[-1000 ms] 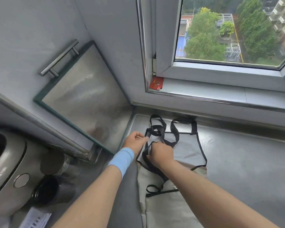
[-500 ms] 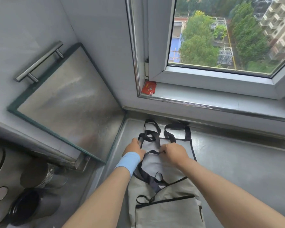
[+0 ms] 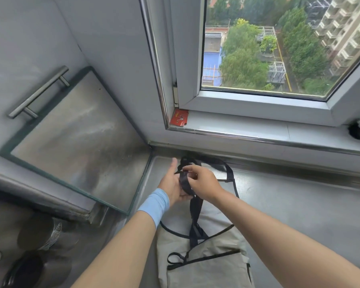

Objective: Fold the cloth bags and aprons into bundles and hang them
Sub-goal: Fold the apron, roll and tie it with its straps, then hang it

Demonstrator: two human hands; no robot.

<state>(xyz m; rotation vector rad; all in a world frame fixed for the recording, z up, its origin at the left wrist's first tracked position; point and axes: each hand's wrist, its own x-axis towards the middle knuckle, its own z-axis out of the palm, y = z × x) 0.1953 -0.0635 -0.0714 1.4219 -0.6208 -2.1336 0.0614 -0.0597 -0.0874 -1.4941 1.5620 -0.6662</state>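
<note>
At a steel counter (image 3: pixel 299 215) beneath a window (image 3: pixel 258 103), a person's left hand (image 3: pixel 170 183), thumb raised and a blue band (image 3: pixel 154 204) at the wrist, holds the gathered black strap (image 3: pixel 184 181) of a beige apron (image 3: pixel 212 269) lying on the counter, while the right hand (image 3: pixel 204 181) pinches the same strap.

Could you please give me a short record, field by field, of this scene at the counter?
surface: steel counter below the window sill
cloth: beige cloth lying on the counter, not yet bundled or hung
strap: black strap running up from the cloth to both hands
left hand: holds the strap across its palm, thumb up
right hand: pinches the strap near its top
on sill: red packet
</note>
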